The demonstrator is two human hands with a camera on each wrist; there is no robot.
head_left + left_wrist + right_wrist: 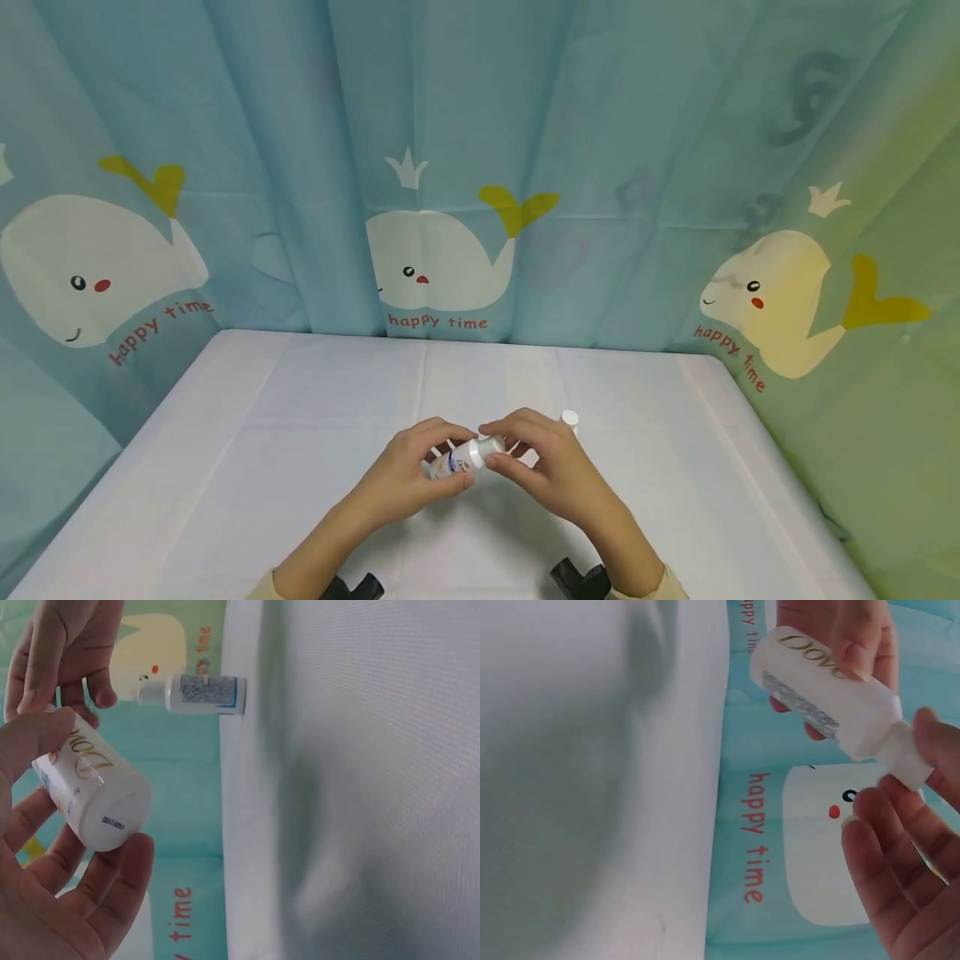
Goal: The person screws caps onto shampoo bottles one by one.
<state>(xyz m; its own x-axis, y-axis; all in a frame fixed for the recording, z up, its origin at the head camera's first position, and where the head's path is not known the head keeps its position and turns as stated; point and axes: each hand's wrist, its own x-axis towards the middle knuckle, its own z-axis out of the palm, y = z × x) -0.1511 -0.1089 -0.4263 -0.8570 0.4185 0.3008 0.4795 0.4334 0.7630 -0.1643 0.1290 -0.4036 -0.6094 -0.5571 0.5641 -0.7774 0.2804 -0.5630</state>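
My left hand (408,471) grips the body of a small white Dove bottle (452,462), tilted with its cap end toward the right. In the left wrist view the round base of the bottle (120,814) faces the camera, and the thumb lies across its side. With thumb and fingertips my right hand (555,467) pinches the white cap (905,756), which sits on the bottle's neck. Gold Dove lettering and a grey printed block show on the bottle (817,682) in the right wrist view.
A second white bottle (206,693) stands upright on the white-covered table (315,417); in the head view my right hand mostly hides it. Behind the table hangs a blue-green curtain (465,100) with whale prints. Black wrist mounts show at the bottom.
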